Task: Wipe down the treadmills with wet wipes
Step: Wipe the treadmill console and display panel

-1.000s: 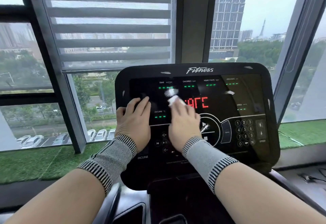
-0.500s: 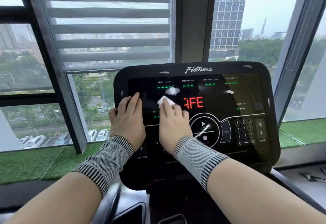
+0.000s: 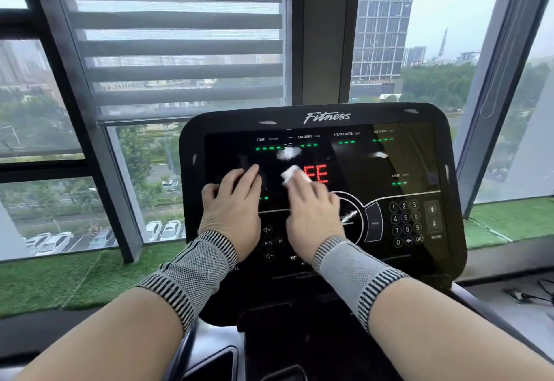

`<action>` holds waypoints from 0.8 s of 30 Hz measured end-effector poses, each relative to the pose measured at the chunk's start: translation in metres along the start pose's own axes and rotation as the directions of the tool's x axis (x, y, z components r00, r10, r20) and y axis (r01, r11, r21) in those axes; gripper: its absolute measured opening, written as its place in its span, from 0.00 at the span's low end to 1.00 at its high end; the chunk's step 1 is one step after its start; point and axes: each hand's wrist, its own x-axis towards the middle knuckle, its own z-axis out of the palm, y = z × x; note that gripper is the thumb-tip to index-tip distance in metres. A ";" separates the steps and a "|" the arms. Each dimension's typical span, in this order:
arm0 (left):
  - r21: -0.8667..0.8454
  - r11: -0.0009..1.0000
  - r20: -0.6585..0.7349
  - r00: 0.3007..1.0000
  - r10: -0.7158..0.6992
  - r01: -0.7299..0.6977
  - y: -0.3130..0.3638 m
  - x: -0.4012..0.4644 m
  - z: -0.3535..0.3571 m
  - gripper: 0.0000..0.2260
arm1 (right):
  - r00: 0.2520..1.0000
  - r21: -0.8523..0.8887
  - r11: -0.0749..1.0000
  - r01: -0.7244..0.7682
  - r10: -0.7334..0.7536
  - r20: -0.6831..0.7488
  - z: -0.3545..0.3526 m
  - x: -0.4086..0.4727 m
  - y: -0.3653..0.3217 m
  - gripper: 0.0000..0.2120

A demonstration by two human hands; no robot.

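The treadmill's black console (image 3: 419,170) fills the middle of the head view, with green readouts and red letters lit on its screen. My right hand (image 3: 311,215) lies flat on the screen, fingers straight, pressing a white wet wipe (image 3: 292,174) whose edge shows past the fingertips, just left of the red letters. My left hand (image 3: 233,209) rests flat on the console's left part, fingers straight, thumb at the left edge. Both wrists wear grey knitted bands.
A number keypad (image 3: 406,224) and speed arrows sit at the console's right. Behind stand large windows with a striped blind (image 3: 180,35) and a dark pillar (image 3: 320,29). Green artificial turf (image 3: 60,281) lines the sill. A cable (image 3: 527,296) lies at lower right.
My right hand slid the wipe left across the screen, then back slightly right. The left hand shifted left with it. The red display changed its letters.
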 end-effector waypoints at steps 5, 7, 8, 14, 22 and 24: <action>0.007 1.000 0.011 1.000 0.019 -0.020 0.005 0.002 0.004 0.26 | 0.989 -0.087 0.985 0.149 -0.150 -0.004 0.006 -0.015 0.013 0.29; 0.000 1.000 0.007 1.000 0.022 -0.022 0.005 0.001 0.004 0.26 | 0.998 -0.033 0.997 0.069 -0.069 0.006 0.005 -0.018 0.022 0.26; -0.001 1.000 0.003 1.000 0.024 -0.024 0.005 0.001 0.004 0.26 | 1.000 0.000 1.000 0.025 -0.025 -0.009 0.003 -0.018 0.023 0.25; 0.018 1.000 0.031 0.999 0.011 -0.012 0.006 0.001 0.003 0.25 | 0.997 -0.053 0.996 0.069 -0.068 0.024 -0.002 -0.016 0.030 0.27; 0.009 1.000 0.027 1.000 -0.001 0.001 0.009 0.003 0.002 0.26 | 1.000 -0.092 0.995 0.024 -0.024 -0.002 -0.014 -0.002 0.027 0.28; -0.001 1.000 0.031 0.999 -0.010 0.010 0.008 0.003 0.002 0.27 | 0.996 -0.112 0.990 0.083 -0.081 0.021 -0.015 0.002 0.019 0.28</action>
